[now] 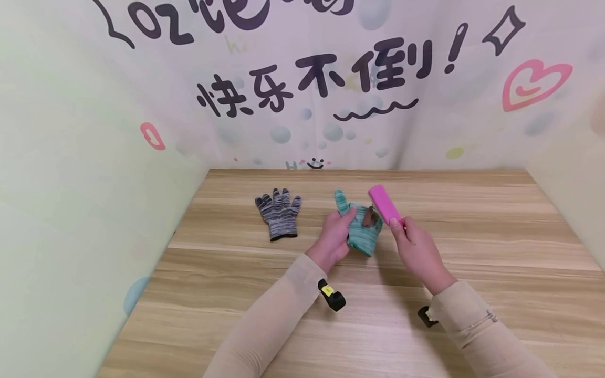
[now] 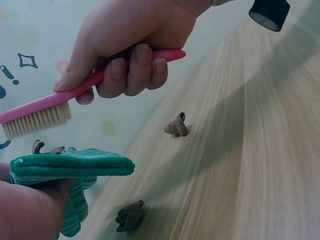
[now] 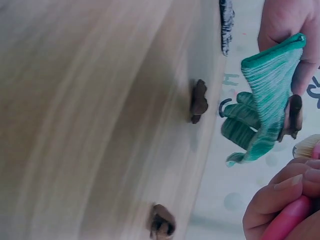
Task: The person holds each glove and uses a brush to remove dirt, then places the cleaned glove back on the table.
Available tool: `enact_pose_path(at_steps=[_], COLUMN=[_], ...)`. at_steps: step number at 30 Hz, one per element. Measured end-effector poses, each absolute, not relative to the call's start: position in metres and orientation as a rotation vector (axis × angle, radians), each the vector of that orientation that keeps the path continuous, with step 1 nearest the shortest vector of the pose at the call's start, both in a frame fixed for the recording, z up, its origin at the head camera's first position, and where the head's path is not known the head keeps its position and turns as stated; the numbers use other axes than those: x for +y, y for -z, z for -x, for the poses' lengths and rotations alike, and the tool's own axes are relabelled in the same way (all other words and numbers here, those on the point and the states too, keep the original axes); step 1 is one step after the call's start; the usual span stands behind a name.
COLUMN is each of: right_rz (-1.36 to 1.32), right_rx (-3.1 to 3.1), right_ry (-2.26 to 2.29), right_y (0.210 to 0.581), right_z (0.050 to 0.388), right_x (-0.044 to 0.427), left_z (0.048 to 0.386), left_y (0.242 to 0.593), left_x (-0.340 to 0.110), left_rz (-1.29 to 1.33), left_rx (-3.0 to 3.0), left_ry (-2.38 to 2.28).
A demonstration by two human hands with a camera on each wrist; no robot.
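The left wrist view shows what the head view hides: pale bristles under the pink brush, facing the green glove with a small gap between. It also shows two dark brown scraps lying apart on the table; the right wrist view has them too, along with the glove's drooping fingers. A brown clump sits on the glove.

The left hand pinches the green glove, thumb on top, above the table, nearer the far edge and about midway between the side edges. The right hand has its fingers wrapped round the brush handle.

A grey glove lies flat near the table's far left corner. The tabletop is wood-grained; behind its far edge hangs a pale cloth with black lettering and a pink heart.
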State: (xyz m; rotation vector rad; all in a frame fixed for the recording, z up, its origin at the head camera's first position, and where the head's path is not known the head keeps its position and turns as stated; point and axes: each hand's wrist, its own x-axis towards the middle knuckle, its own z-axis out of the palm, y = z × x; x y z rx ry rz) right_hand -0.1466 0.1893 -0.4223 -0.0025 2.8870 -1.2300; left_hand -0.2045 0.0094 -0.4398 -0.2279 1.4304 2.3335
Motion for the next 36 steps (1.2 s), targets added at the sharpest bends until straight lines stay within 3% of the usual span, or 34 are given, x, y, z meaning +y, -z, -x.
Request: enact_pose_path(at_steps=[14,36], right_rz=[0.039,0.041], right_rx=[2.888,2.868], right_ry=[1.260,1.177], right_y=[0.408,0.421], right_z=[0.147,0.145], right_x=[0.170,0.175], left_z=[0.197,0.198], left_y=[0.445,0.439], left_x=[0.019,0.016], left_rz=[0.131,0.104], left_rx=[1.519,1.465], left_ry=[-2.290,-2.291])
